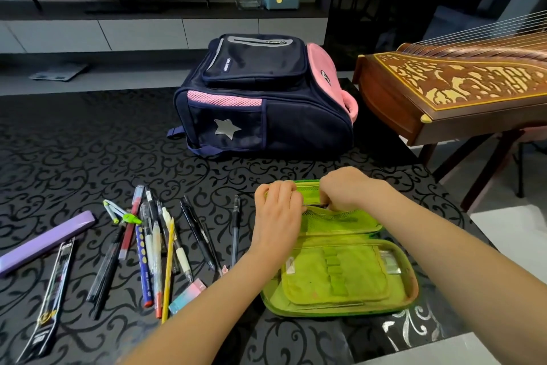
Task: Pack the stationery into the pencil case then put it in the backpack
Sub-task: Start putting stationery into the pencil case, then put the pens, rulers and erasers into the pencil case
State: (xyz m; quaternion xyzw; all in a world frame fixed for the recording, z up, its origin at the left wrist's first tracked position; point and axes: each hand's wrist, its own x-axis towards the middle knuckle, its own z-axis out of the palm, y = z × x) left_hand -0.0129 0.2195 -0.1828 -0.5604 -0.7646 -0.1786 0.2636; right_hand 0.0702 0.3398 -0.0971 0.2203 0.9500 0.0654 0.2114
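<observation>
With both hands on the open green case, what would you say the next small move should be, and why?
Probably release the left hand and pick up the nearest black pen: the pencil case already lies open and empty of pens, while all the stationery remains on the table.

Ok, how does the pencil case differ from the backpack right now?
The pencil case is bright green, lies flat and open, with both hands at its far flap. The backpack is navy and pink, bulkier, zipped shut as far as shows, and untouched. Both sit on the same patterned black table.
</observation>
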